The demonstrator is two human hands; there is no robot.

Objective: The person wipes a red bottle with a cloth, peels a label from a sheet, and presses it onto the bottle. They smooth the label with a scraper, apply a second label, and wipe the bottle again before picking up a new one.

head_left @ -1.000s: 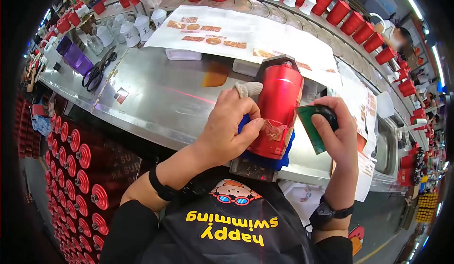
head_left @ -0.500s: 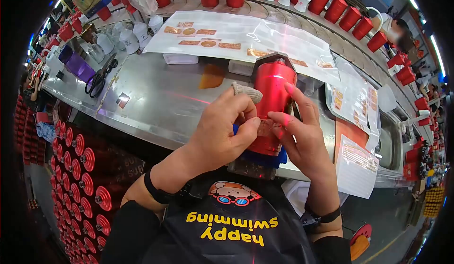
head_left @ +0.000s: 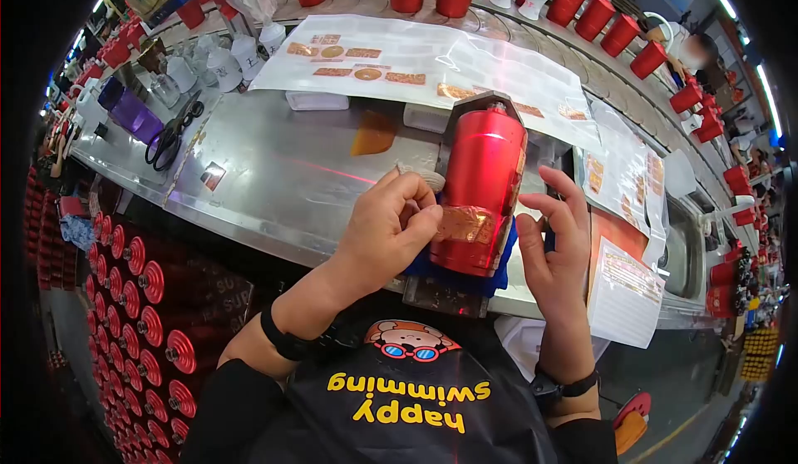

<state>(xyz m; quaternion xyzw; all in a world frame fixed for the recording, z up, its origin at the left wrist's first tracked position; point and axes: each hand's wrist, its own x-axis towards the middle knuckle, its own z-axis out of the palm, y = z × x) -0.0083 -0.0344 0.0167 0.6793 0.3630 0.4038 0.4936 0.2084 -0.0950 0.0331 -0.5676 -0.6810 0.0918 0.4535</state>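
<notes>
A long steel bench (head_left: 274, 165) is running across the view, its surface shining under a thin red line of light. Along its far edge, rows of red cups (head_left: 619, 36) are standing on a curved conveyor, and more red lids (head_left: 141, 298) are stacked in a rack below the bench's near edge. Wide clear sheets of decals (head_left: 391, 56) are lying flat on the far part of the bench, with further decal sheets (head_left: 619, 177) resting to the right. White bottles (head_left: 233, 56) and a purple container (head_left: 129, 108) are standing at the far left, with black scissors (head_left: 170, 131) lying just beside them.

Near the middle, a red tumbler (head_left: 482, 185) is lying on its side in a dark cradle (head_left: 440, 293), padded by a blue cloth (head_left: 465, 279) underneath it. A gold decal (head_left: 467, 224) is wrapping around the tumbler's lower part.

The left hand (head_left: 391, 227) is curled against the tumbler's left side, its fingertips pressing on the decal's left edge; a white cot is covering one finger. The right hand (head_left: 553, 244) is sitting just beside the tumbler's right flank, fingers spread and slightly bent, the index finger reaching toward the tumbler wall. Whether those fingers are actually touching it, I cannot tell. Neither hand is closing around anything.
</notes>
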